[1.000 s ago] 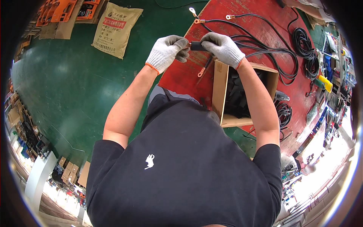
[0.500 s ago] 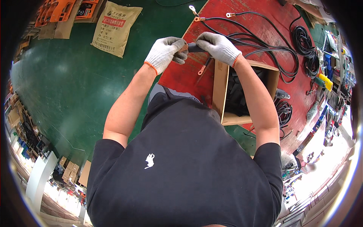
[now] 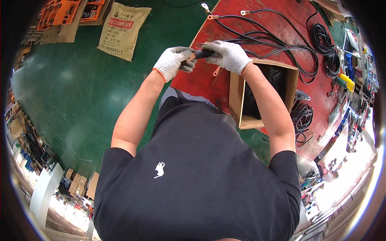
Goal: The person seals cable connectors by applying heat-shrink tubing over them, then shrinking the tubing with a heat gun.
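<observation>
Two gloved hands meet above the near-left edge of the red bench [image 3: 277, 24]; the left hand [image 3: 173, 62], in a white knit glove with an orange cuff, is curled shut around the end of a thick black cable [image 3: 205, 53], where a copper-coloured lug just shows between its fingers; the right hand [image 3: 228, 56], gloved the same, is clamped over the same cable just beside the left, its fingers wrapped across the top; the two gloves all but touch, with the short dark stretch of cable between them. The cable is held in the air over the bench's left edge, not lying on it; a second copper lug [image 3: 216, 71] hangs just beneath the right hand. An open cardboard box [image 3: 235, 94] stands at the near edge of the bench, under the right forearm, with something black inside that cannot be made out. Further back on the bench lie loose black cables [image 3: 277, 42] in long loops, two of them ending in copper ring terminals [image 3: 210, 17] near the far-left corner; a tighter coil of black cable [image 3: 321, 38] sits toward the right edge, with a yellow-handled tool [image 3: 346, 82] just beyond it. To the left of the bench, on the green floor [image 3: 80, 92], lies a tan woven sack [image 3: 122, 30]; orange crates [image 3: 66, 10] stand beyond it.
</observation>
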`<state>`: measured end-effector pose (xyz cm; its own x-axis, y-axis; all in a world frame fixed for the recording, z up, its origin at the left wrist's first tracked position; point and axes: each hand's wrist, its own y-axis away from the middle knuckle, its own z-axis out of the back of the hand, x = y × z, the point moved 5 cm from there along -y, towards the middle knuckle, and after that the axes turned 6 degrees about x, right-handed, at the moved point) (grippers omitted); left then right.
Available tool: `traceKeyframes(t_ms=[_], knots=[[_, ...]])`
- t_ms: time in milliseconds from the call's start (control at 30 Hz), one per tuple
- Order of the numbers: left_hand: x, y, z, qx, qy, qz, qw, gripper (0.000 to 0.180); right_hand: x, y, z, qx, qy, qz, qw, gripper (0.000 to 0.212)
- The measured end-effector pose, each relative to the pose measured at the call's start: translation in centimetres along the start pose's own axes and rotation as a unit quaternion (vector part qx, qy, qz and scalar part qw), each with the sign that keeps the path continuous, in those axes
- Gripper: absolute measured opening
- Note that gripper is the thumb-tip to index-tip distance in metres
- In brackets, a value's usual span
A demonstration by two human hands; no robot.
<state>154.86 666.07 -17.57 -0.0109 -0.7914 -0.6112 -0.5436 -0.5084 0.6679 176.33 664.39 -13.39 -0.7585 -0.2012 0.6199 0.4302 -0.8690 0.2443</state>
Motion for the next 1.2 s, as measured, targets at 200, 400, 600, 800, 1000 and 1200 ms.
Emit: traceKeyframes(t_ms=[200, 400, 600, 800, 1000, 1200], knots=[[0.7, 0.2, 0.0, 0.027, 0.007, 0.012, 1.000, 0.033, -0.6, 0.3, -1.7, -0.042, 0.058, 0.049, 0.996, 0.043], [1.1, 0.4, 0.1, 0.047, 0.061, 0.006, 0.997, 0.033, 0.0, 0.3, -1.6, -0.023, 0.039, 0.008, 0.999, 0.049], [1.9, 0.2, 0.6, 0.064, 0.084, 0.022, 0.994, 0.032, 0.6, 0.6, -1.6, -0.029, 0.039, 0.018, 0.999, 0.051], [3.0, 0.1, 1.1, 0.097, 0.116, 0.038, 0.988, 0.029, -0.2, 0.8, -1.7, 0.004, -0.022, 0.005, 1.000, 0.050], [2.8, 1.0, 0.6, 0.079, 0.110, 0.048, 0.990, 0.033, 0.3, 0.9, -2.1, 0.007, 0.012, 0.010, 1.000, 0.044], [2.9, 1.0, 0.7, 0.071, 0.105, 0.050, 0.991, 0.032, 0.3, 0.9, -2.1, -0.006, 0.009, 0.028, 1.000, 0.046]])
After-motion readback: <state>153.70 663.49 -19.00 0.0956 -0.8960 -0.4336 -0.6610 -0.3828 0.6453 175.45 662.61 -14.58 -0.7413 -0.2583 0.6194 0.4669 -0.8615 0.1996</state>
